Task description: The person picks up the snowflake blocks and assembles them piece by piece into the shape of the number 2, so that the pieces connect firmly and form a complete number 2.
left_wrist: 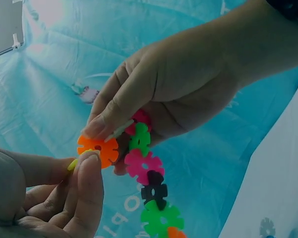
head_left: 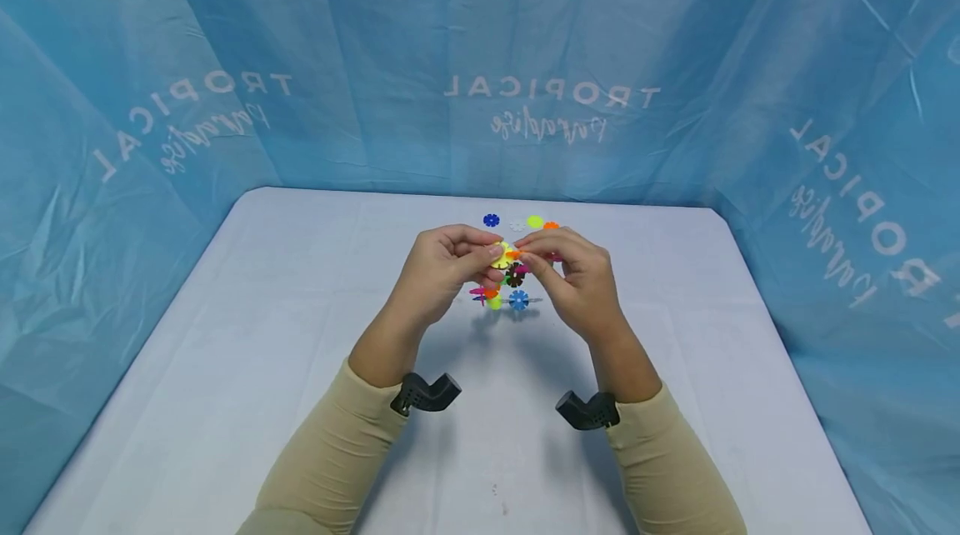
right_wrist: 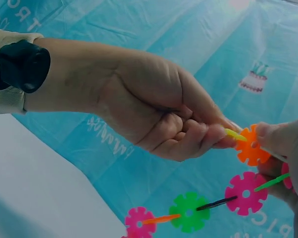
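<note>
Both hands meet above the far part of the table. My left hand (head_left: 441, 272) pinches a yellow snowflake disc (head_left: 499, 256) between thumb and fingers; the left wrist view shows it edge-on. Joined to it is an orange snowflake disc (left_wrist: 98, 148), which my right hand (head_left: 576, 278) pinches by its other side. A pale disc (left_wrist: 119, 130) shows edge-on beside the right thumb. From the right hand hangs a linked chain, with a pink disc (right_wrist: 246, 193), a black disc (left_wrist: 154, 191) and a green disc (right_wrist: 189, 212) among its pieces. The right fingers partly hide its upper end.
Behind the hands, a dark blue disc (head_left: 491, 220), a white disc (head_left: 517, 226), a yellow-green disc (head_left: 535, 222) and an orange disc (head_left: 551, 226) lie on the white table (head_left: 300, 285). A lighter blue disc (head_left: 518, 300) shows below the hands. Blue printed curtains (head_left: 390, 127) surround the table.
</note>
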Available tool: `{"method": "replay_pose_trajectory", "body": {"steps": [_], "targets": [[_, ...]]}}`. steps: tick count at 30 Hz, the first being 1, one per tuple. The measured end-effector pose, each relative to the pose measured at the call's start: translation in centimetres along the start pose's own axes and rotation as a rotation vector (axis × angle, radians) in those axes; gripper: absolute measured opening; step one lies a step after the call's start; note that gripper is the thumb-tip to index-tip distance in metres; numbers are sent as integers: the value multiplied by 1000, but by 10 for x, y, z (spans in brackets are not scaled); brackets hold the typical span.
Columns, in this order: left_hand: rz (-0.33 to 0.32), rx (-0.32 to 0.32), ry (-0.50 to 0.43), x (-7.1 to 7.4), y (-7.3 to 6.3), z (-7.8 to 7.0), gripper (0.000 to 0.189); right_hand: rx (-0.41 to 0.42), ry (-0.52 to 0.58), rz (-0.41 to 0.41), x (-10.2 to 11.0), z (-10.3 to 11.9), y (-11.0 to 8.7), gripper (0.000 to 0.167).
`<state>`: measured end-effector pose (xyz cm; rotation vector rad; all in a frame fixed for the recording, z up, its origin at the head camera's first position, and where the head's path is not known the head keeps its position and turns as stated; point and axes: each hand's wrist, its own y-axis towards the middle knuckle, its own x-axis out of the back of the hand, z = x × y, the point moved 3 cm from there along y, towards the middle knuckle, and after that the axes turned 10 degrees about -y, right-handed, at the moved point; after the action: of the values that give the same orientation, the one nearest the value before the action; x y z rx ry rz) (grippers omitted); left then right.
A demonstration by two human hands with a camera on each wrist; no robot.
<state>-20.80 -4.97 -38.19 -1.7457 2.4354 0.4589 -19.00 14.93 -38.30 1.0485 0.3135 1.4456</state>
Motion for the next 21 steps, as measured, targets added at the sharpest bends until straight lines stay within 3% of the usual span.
{"method": "replay_pose_trajectory", "body": {"steps": [4, 13, 21], "targets": [[19, -9, 29, 2, 1, 2, 22, 8, -18, 35, 0, 0, 1, 18], [53, -44, 7, -2, 4, 7, 22, 20, -139, 1, 7, 2, 3, 20], [78, -53, -11, -6, 4, 13, 19, 78, -230, 35, 14, 5, 4, 20]]}}
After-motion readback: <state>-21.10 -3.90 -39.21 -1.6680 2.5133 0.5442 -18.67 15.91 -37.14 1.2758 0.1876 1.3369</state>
